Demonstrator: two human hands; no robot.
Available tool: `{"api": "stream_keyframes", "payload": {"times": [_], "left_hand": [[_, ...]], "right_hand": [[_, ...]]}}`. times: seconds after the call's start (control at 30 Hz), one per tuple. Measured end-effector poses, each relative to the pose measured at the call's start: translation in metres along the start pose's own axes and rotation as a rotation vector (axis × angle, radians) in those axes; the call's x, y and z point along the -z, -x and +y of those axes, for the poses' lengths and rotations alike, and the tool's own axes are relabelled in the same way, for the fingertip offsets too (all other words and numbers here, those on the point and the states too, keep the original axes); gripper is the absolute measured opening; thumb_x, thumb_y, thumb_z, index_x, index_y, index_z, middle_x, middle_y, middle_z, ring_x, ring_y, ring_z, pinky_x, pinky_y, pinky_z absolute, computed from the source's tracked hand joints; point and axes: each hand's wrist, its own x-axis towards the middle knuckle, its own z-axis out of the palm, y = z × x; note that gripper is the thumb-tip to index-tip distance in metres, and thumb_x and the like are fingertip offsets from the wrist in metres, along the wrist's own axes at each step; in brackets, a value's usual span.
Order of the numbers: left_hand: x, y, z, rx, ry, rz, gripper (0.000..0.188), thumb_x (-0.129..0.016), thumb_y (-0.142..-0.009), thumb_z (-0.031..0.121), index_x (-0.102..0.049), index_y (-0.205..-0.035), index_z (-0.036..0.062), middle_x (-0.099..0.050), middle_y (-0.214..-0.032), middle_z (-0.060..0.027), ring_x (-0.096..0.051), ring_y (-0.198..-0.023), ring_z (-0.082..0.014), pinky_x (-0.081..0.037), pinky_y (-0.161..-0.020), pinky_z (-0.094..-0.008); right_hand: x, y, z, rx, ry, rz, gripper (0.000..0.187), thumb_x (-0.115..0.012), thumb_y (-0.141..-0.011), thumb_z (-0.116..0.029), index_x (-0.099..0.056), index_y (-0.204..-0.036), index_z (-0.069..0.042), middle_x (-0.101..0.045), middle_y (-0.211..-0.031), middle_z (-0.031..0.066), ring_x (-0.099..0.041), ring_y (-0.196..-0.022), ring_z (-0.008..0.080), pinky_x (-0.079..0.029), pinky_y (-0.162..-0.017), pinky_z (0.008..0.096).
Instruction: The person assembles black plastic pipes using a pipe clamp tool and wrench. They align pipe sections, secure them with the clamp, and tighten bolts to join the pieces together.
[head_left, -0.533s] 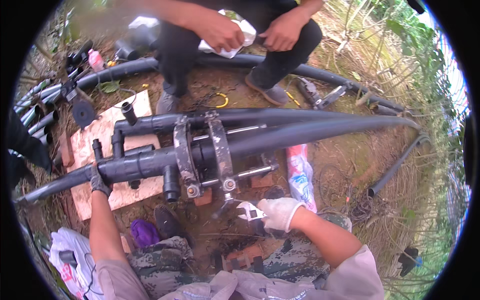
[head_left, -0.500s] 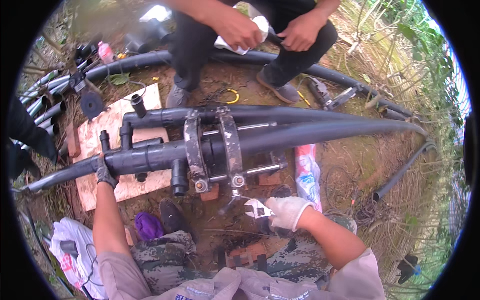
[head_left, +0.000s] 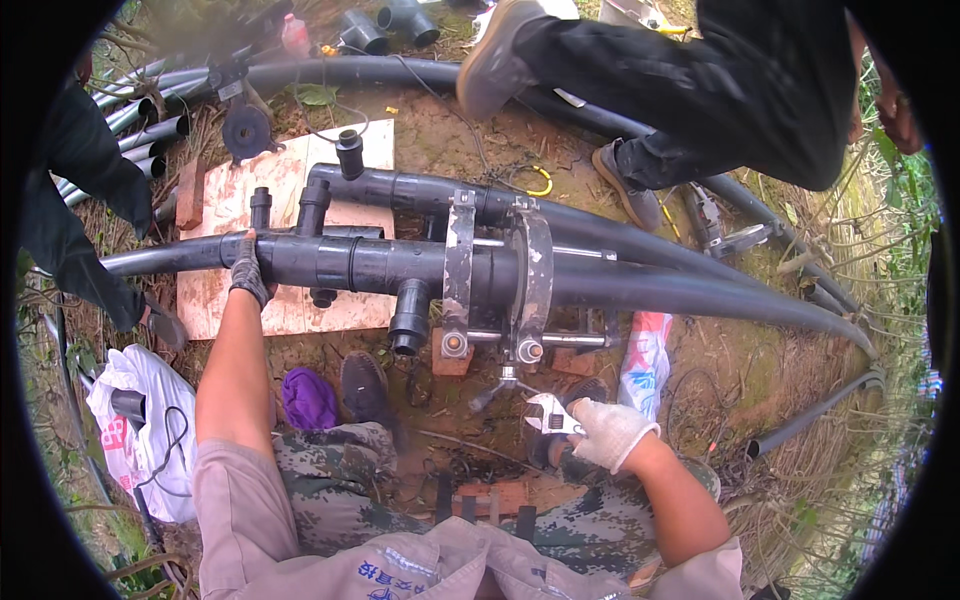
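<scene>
My right hand [head_left: 612, 434], in a pale work glove, is closed round the handle of a silver adjustable wrench [head_left: 552, 414]. The wrench jaws are near the T-shaped bolt handle [head_left: 508, 378] under the clamp. In a dark glove, my left hand [head_left: 250, 274] grips the near side of a thick black pipe [head_left: 380, 266], one finger reaching up over it. Stub branches stick out of this pipe. Two scuffed metal clamp rings [head_left: 533, 265] surround it, joined by shiny rods and bolts. A second black pipe [head_left: 610, 236] runs along its far side.
A muddy board [head_left: 222, 308] lies under the pipes, with bricks [head_left: 453, 356] near the clamp. One co-worker's legs [head_left: 690, 100] are at the far right; another's dark trousers [head_left: 85, 170] are at left. A white plastic bag [head_left: 135, 375] and purple cloth [head_left: 310, 398] lie nearby.
The co-worker squatting opposite has risen and is stepping toward the right. My view has shifted, so the pipes appear further right. My left hand stays on the pipe; my right still holds the wrench.
</scene>
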Motion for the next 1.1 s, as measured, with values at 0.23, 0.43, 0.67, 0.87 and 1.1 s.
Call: {"api": "stream_keyframes", "payload": {"times": [0.23,0.43,0.67,0.87,1.1], "left_hand": [[0.015,-0.013,0.005,-0.005,-0.028,0.045,0.076,-0.079,-0.069,0.073,-0.062,-0.120,0.0197,-0.068,-0.107,-0.0015,-0.064,-0.092,-0.0231,-0.055,-0.079,-0.0441],[-0.004,0.006,0.001,-0.034,-0.032,0.092,0.071,-0.081,-0.071,0.069,-0.061,-0.116,0.0189,-0.068,-0.104,-0.0033,-0.065,-0.091,-0.0230,-0.057,-0.078,-0.0421],[0.008,-0.013,0.003,-0.064,-0.020,0.117,0.070,-0.081,-0.072,0.066,-0.062,-0.118,0.0168,-0.068,-0.103,-0.0039,-0.067,-0.086,-0.0218,-0.059,-0.074,-0.0398],[-0.005,0.015,0.005,-0.060,0.073,0.063,0.071,-0.084,-0.074,0.059,-0.059,-0.124,0.0144,-0.064,-0.105,-0.0061,-0.064,-0.086,-0.0231,-0.057,-0.073,-0.0437],[0.005,0.008,0.010,-0.056,-0.022,0.077,0.082,-0.076,-0.068,0.076,-0.059,-0.124,0.0194,-0.068,-0.110,-0.0046,-0.065,-0.094,-0.0240,-0.055,-0.079,-0.0420]], "right_hand": [[0.002,-0.004,-0.009,0.016,0.002,0.038,0.043,-0.071,-0.084,-0.034,-0.061,-0.111,-0.003,-0.071,-0.100,0.0264,-0.069,-0.095,0.0438,-0.055,-0.084,0.0506],[0.002,0.001,-0.012,-0.024,0.003,0.007,0.044,-0.070,-0.087,-0.035,-0.059,-0.117,-0.004,-0.070,-0.104,0.0260,-0.068,-0.099,0.0437,-0.054,-0.086,0.0501],[-0.002,0.000,-0.006,0.031,0.007,0.043,0.046,-0.070,-0.087,-0.032,-0.058,-0.121,-0.003,-0.070,-0.107,0.0259,-0.068,-0.100,0.0439,-0.054,-0.086,0.0495],[-0.005,-0.001,-0.001,0.028,-0.008,0.050,0.049,-0.072,-0.084,-0.040,-0.059,-0.114,-0.002,-0.069,-0.105,0.0258,-0.068,-0.098,0.0442,-0.054,-0.085,0.0505],[-0.009,-0.004,0.000,0.064,-0.018,0.072,0.037,-0.070,-0.085,-0.030,-0.060,-0.106,-0.002,-0.071,-0.096,0.0260,-0.069,-0.091,0.0444,-0.055,-0.081,0.0507]]}}
